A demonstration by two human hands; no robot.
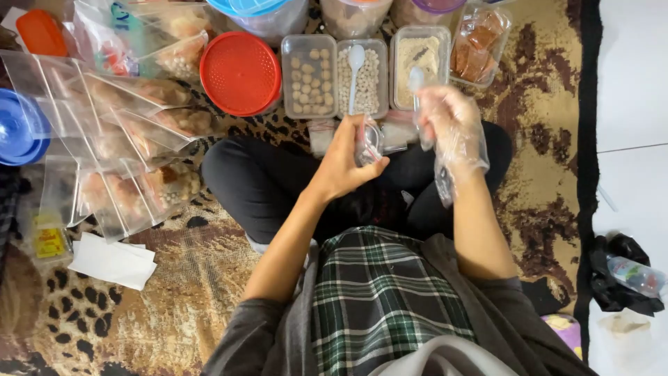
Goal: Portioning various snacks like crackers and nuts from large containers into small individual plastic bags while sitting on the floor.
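Seated cross-legged on a leopard-print rug (174, 327). Ahead: a row of clear tubs (309, 75), a red lid (240, 72); filled zip bags (132, 139) piled to the left. Left hand (344, 163) closed on a small clear bag (369, 143) above the lap, upright, mouth up. Gloved right hand (452, 125) gripping a plastic spoon (416, 83), handle near vertical, bowl pointing away.

A single head-worn camera looks steeply down, close over the seated person's lap and patterned carpet (174, 306).
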